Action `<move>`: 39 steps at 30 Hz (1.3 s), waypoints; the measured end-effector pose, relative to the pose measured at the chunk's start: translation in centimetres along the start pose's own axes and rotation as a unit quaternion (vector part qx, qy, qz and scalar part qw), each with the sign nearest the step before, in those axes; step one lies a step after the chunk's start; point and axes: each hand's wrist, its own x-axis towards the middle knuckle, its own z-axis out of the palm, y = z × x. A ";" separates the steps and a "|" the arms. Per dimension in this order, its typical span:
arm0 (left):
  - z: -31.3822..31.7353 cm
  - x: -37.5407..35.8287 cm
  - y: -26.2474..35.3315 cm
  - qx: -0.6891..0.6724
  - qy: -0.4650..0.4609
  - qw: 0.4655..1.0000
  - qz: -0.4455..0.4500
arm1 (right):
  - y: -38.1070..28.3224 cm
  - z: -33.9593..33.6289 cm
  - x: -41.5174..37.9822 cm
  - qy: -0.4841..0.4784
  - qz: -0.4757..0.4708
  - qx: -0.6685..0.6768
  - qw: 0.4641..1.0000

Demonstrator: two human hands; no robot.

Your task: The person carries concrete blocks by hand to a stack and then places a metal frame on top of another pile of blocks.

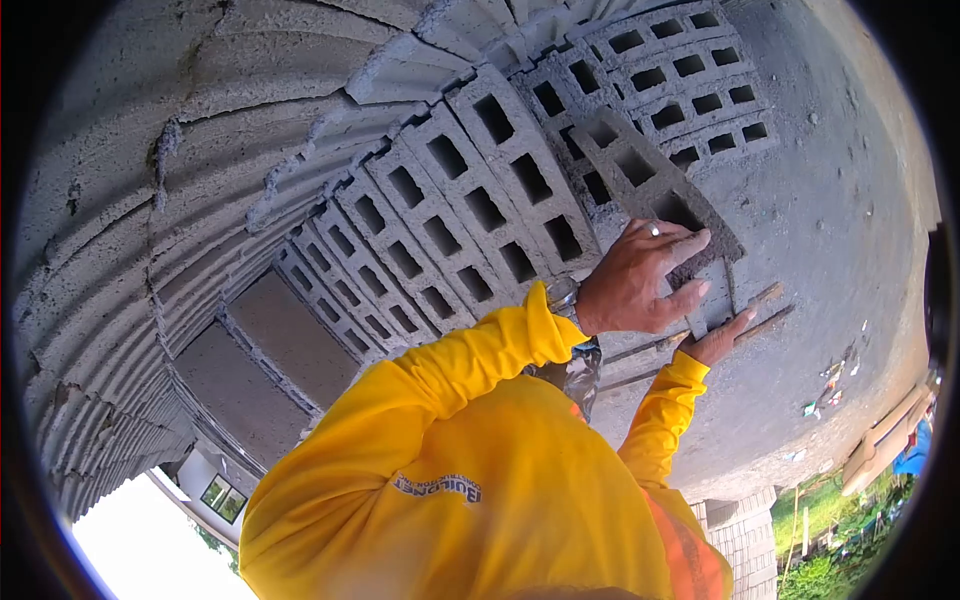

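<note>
A grey hollow concrete block with a row of rectangular holes lies tilted across the end of the block stack. My left hand, wearing a ring and a wristwatch, closes over the near end of this block, index finger on top and thumb below. Closer to my body, my right hand is at the lower end of a grey flat strip. Its fingers bend over there, and I cannot tell what they hold. Two thin bars run across beside that hand.
Rows of stacked hollow blocks stand on my left, with more blocks beyond. Corrugated-looking ranks of block sides rise at far left. The concrete floor stretches right, with litter and planks near its edge.
</note>
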 end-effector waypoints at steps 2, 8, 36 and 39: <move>-1.0 0.2 -2.1 -0.016 0.005 0.999 -0.029 | 1.4 -2.1 0.6 0.022 0.007 0.006 1.000; -0.4 5.0 -9.5 0.187 -0.161 0.961 -0.121 | 2.6 -2.7 -1.0 0.084 0.001 0.018 0.996; 3.6 -0.3 -7.8 0.391 -0.250 0.876 -0.133 | 14.2 -4.7 -2.7 0.048 0.150 0.152 0.976; 2.5 1.2 -10.9 0.432 -0.226 0.860 -0.151 | 17.2 -1.2 0.9 0.011 0.213 0.190 0.958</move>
